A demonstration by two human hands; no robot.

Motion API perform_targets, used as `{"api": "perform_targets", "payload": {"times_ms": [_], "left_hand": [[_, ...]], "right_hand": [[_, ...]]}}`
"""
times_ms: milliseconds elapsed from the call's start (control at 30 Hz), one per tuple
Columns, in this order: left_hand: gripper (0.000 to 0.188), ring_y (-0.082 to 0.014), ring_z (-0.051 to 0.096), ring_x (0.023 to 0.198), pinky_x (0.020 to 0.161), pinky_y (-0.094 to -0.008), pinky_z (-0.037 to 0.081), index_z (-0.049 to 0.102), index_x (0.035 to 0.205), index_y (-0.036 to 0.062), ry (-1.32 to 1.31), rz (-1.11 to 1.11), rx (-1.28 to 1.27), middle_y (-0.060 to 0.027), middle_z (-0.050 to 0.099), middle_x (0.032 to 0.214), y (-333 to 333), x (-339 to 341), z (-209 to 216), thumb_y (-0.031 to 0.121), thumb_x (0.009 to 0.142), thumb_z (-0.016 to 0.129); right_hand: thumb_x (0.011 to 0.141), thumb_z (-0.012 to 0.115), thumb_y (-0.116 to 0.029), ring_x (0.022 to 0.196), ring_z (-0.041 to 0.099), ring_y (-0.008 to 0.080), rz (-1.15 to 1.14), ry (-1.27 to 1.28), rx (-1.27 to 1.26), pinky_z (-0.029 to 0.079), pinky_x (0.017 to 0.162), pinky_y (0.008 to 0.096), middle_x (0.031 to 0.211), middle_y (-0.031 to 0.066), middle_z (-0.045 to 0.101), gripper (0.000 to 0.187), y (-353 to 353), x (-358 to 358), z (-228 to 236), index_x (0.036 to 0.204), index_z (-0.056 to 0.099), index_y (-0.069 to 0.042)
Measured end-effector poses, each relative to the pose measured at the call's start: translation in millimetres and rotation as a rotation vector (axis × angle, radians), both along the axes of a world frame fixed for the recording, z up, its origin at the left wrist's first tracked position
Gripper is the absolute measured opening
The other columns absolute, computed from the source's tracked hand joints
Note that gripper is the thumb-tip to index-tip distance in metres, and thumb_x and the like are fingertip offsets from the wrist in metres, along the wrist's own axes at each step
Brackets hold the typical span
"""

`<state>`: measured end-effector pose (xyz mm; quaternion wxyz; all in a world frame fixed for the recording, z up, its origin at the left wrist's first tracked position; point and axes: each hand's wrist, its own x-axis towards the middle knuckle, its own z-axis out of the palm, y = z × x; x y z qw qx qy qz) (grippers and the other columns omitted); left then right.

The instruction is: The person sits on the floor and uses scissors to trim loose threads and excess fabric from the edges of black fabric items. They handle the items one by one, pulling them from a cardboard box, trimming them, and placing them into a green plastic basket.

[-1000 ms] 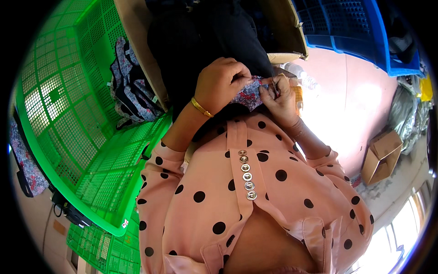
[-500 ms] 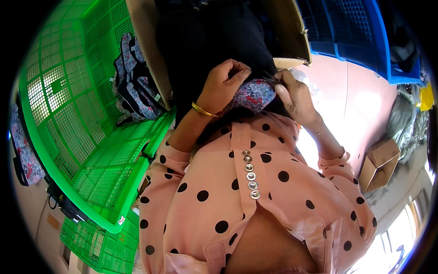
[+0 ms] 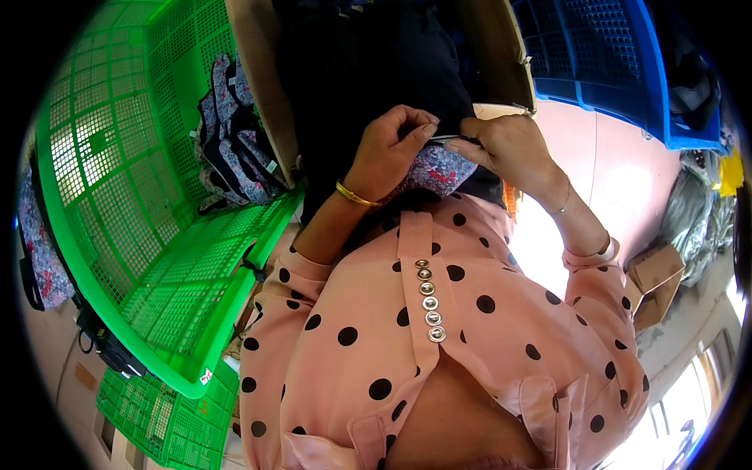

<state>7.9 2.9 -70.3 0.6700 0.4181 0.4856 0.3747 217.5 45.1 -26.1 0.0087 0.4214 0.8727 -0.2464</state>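
Observation:
On my lap lies a floral cloth piece [image 3: 442,168], grey-blue with red flowers and dark edging. My left hand [image 3: 392,149], with a gold bangle at the wrist, is closed in a pinch on its upper edge. Close beside it my right hand [image 3: 509,149] is closed too, thumb and fingers pointing at the left fingertips. A thin pale, shiny sliver [image 3: 442,139] shows between the two hands; whether it is a blade or a strip cannot be made out. What the right fingers grip is mostly hidden.
A green plastic basket [image 3: 176,313] at my left holds floral and black pieces [image 3: 235,149]. An open cardboard box [image 3: 266,86] stands in front, around my dark-trousered legs. A blue crate [image 3: 587,78] is at far right, with a small carton [image 3: 656,282] and plastic bags [image 3: 693,211] nearer.
My right hand has moved left and turned over, close to the left fingertips. The pale sliver now shows between the hands. The left hand has barely shifted, still pinching the cloth.

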Motion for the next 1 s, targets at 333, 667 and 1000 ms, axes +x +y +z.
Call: {"api": "perform_targets", "payload": {"times_ms": [333,667,1000], "left_hand": [[0.034,-0.0162,0.060,0.106,0.090,-0.0265,0.047,0.051,0.126,0.0019,-0.093,0.054,-0.088,-0.0137,0.061,0.120,6.8,-20.3,23.4,0.021,0.098,0.056],[0.056,-0.0187,0.062,0.101,0.088,-0.0293,0.049,0.051,0.127,-0.0003,0.408,-0.281,0.477,-0.0114,0.065,0.111,25.3,-22.7,43.3,0.014,0.080,0.077],[0.030,-0.0125,0.060,0.103,0.094,-0.0280,0.047,0.052,0.126,0.0028,-0.454,0.328,0.096,-0.0047,0.063,0.114,44.6,-51.0,61.0,0.009,0.097,0.054]], "right_hand": [[0.086,0.070,-0.042,0.070,0.062,0.0157,-0.388,0.380,-0.513,0.048,0.062,0.0294,0.080,0.0127,0.065,0.049,-29.1,31.7,-27.8,0.108,0.062,0.001],[0.097,0.060,-0.016,0.064,0.048,0.0059,-0.551,0.914,-0.400,0.042,0.059,0.0218,0.076,0.0006,0.058,0.017,-22.3,-13.6,0.0,0.097,0.060,0.001],[0.093,0.066,-0.022,0.066,0.045,0.0015,-0.431,0.968,-0.352,0.039,0.059,0.0173,0.074,-0.0030,0.056,0.028,22.1,-48.8,57.6,0.109,0.061,0.000]]}}
